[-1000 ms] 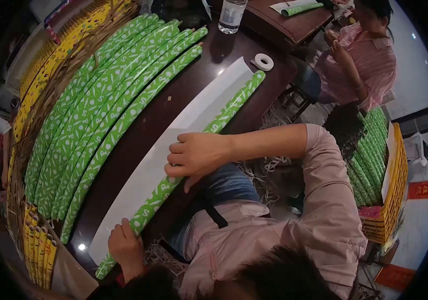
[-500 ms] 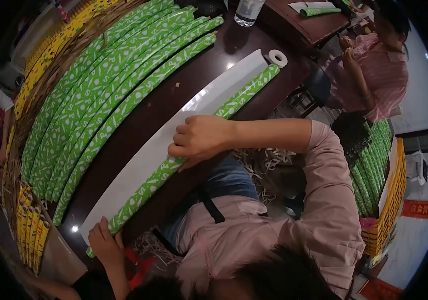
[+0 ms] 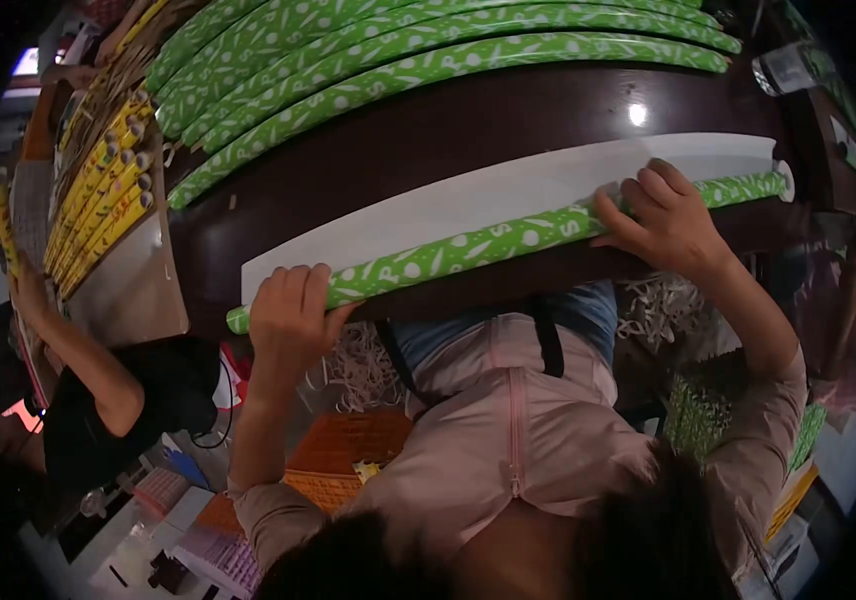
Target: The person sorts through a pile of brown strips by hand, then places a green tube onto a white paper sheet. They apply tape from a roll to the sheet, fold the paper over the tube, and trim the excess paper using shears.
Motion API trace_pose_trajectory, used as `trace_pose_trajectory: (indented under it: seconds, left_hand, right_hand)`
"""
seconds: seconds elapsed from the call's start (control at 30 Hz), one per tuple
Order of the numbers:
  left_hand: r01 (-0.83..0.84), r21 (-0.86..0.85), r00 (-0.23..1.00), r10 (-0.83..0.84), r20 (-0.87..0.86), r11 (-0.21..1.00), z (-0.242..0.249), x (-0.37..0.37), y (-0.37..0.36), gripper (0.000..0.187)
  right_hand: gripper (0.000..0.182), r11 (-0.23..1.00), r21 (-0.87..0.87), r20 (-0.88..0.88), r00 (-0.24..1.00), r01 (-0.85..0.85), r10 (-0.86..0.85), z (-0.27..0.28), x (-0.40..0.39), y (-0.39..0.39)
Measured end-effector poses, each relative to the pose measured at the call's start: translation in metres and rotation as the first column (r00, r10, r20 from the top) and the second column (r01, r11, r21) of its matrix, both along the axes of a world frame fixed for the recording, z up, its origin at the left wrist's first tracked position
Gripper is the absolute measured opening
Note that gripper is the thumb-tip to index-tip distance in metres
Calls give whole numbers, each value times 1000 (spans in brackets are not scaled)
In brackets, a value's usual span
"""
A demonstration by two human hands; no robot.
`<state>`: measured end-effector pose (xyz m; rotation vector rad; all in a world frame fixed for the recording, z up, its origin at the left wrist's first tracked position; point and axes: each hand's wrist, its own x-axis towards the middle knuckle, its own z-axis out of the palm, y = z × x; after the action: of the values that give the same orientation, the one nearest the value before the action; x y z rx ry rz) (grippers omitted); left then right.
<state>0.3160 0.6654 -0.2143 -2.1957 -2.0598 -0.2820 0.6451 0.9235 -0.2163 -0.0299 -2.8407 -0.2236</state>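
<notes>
A long green roll of wrapping paper with white letters and shapes lies across the dark table in front of me. Behind it stretches a flat white sheet, its near edge meeting the roll. My left hand grips the roll near its left end, fingers over the top and thumb on the near side. Farther right, my right hand is closed on the roll with bent fingers, thumb towards the left. A white ring, perhaps a tape roll, sits at the right end.
Several finished green rolls lie along the far side. A clear bottle stands at the back right. On the left are yellow rolls and a co-worker's hand holding one. Below sit an orange basket and shredded paper.
The view has swung, so the roll lies more level. My right hand has shifted right along the roll, uncovering its middle. My left hand stays near the left end.
</notes>
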Motion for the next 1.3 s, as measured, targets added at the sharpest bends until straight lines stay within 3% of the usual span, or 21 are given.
trace_pose_trajectory:
  seconds: [0.07, 0.23, 0.3, 0.43, 0.5, 0.53, 0.6, 0.87, 0.93, 0.97, 1.03, 1.1, 1.17, 1.23, 1.3]
  left_hand:
    - [-21, -38, 1000, 20, -23, 999, 0, 2, -5, 48]
    - [-119, -152, 992, 112, -54, 981, 3, 10, -9, 45]
    - [-24, 92, 990, 36, -138, 995, -3, 11, -7, 44]
    - [-39, 174, 997, 49, -52, 984, -23, 7, -14, 43]
    - [-103, 142, 994, 105, -6, 984, -22, 9, -13, 47]
    - [-104, 140, 994, 105, -3, 985, -23, 9, -12, 47]
    - [-136, 136, 979, 112, 171, 981, -25, 12, -11, 42]
    - [-178, 86, 967, 158, 202, 980, -20, 8, -2, 48]
    - [-183, 47, 955, 166, 244, 982, -19, 5, 2, 50]
    - [-160, 91, 957, 132, 258, 983, -21, 3, 2, 50]
    - [-133, 166, 967, 92, 236, 977, -21, 5, 1, 47]
    - [-120, 210, 967, 66, 244, 970, -27, 5, -1, 44]
    - [-151, 250, 959, 81, 270, 956, -30, 9, -5, 35]
    - [-146, 275, 965, 77, 249, 950, -32, 8, -5, 33]
    - [-140, 324, 964, 55, 259, 936, -35, 9, -5, 27]
  right_hand:
    - [55, 995, -56, 95, 992, 85, -80, 2, 4, -4]
    - [51, 981, -99, 80, 984, 166, -158, -2, 6, -16]
    - [51, 976, -112, 85, 980, 187, -178, -5, 7, -16]
    - [58, 919, -288, 170, 958, 271, -229, -13, 10, -16]
    - [55, 907, -366, 49, 977, 210, -206, -17, 11, -13]
    - [55, 906, -366, 53, 977, 211, -206, -13, 8, -14]
    - [47, 929, -259, 1, 962, 264, -274, -2, 0, -20]
    - [43, 967, -135, 47, 977, 215, -210, 11, -15, -11]
    - [41, 867, -496, -71, 992, 54, -102, 28, -38, -18]
    - [38, 710, -704, -143, 984, -27, -104, 35, -53, -26]
    - [30, 486, -868, -179, 978, -104, -110, 40, -96, -40]
    - [26, 489, -867, -147, 986, -90, -79, 39, -155, -63]
    - [23, 662, -728, -203, 978, -177, 39, 17, -208, -80]
    - [20, 823, -556, -32, 992, -117, 120, 5, -254, -100]
    - [16, 864, -503, 191, 971, -27, 141, 16, -289, -117]
